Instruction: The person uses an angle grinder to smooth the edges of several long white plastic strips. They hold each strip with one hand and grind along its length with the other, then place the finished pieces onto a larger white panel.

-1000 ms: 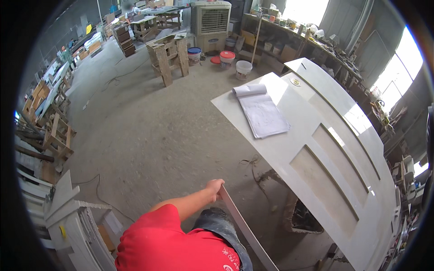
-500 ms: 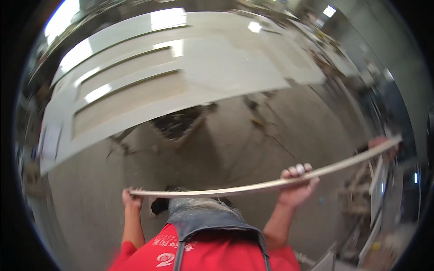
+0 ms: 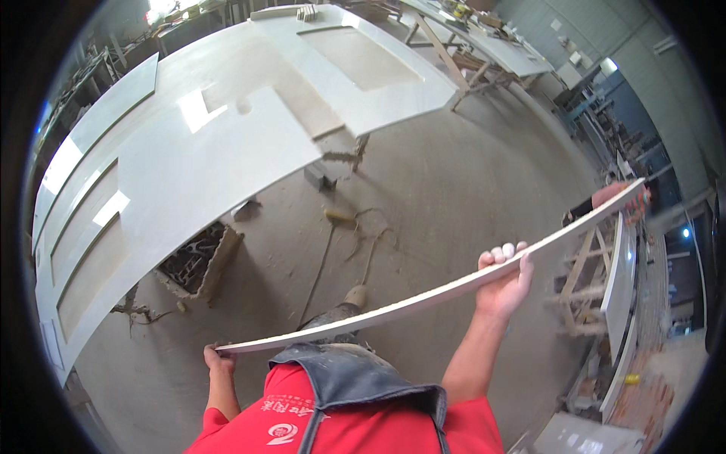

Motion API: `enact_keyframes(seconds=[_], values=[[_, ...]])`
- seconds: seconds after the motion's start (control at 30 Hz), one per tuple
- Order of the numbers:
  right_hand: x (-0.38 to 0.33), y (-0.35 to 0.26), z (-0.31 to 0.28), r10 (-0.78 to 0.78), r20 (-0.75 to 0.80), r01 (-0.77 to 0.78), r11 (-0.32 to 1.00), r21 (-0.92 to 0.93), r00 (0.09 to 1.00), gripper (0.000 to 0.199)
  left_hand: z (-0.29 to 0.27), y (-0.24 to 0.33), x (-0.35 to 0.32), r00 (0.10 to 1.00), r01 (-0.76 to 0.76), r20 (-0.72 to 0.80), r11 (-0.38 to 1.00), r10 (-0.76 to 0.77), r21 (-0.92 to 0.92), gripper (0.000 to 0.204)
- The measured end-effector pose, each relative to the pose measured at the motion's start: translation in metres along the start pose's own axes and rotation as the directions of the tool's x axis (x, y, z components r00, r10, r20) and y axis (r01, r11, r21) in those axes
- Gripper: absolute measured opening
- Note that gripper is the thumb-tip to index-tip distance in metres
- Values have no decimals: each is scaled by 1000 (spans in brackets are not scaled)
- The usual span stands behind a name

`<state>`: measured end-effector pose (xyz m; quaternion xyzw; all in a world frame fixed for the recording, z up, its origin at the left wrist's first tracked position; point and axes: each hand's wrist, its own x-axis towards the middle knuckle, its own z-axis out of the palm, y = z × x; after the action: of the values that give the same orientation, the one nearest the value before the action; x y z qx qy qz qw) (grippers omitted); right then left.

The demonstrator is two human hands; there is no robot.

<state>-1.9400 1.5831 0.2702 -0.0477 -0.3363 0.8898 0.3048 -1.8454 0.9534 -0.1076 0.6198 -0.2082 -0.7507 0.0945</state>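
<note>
A long, narrow pale strip (image 3: 408,303), white with a rough lighter edge, stretches across in front of my body, its right end higher in the picture. My left hand (image 3: 219,359) is closed round its left end. Further along, my right hand (image 3: 505,284) grips the strip from below, with the fingertips showing over the far edge and the thumb on the near side. At the far right end, another person's hand (image 3: 609,194) with a dark cuff is at the strip; the rest of that person is mostly hidden behind it.
Large glossy white slabs (image 3: 219,144) with rectangular recesses cover a worktable ahead and left. An open-topped crate (image 3: 198,261) stands beneath their edge. A hose or cord (image 3: 321,265) lies on the concrete floor. Wooden trestles (image 3: 461,76) hold slabs at far right; a wooden frame (image 3: 590,276) stands right.
The view has swung right, bringing trestles into sight and shifting the slabs left. My hands still hold the strip, now more steeply slanted; the other person's hand stays at its far end.
</note>
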Motion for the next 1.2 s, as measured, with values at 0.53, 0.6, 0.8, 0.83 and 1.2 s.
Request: enact_keyframes(seconds=[0.53,0.6,0.8,0.83,1.2], values=[[527,-79,-159,190,-130,-209,965,-158,973,10,300,-374,-177,977,-149,-110,950,185,275,20],[598,-75,-180,245,-46,-249,949,-194,968,10,311,-442,-192,964,-136,-193,964,182,230,23],[761,-45,-155,527,64,-493,826,-273,848,13,315,-607,-318,886,-163,-451,983,108,-85,32],[789,-30,-148,550,85,-509,813,-283,831,13,329,-631,-335,871,-175,-483,977,96,-121,33],[1037,153,-118,806,246,-616,576,-537,539,27,529,-835,-355,699,-172,-713,955,-56,-243,30]])
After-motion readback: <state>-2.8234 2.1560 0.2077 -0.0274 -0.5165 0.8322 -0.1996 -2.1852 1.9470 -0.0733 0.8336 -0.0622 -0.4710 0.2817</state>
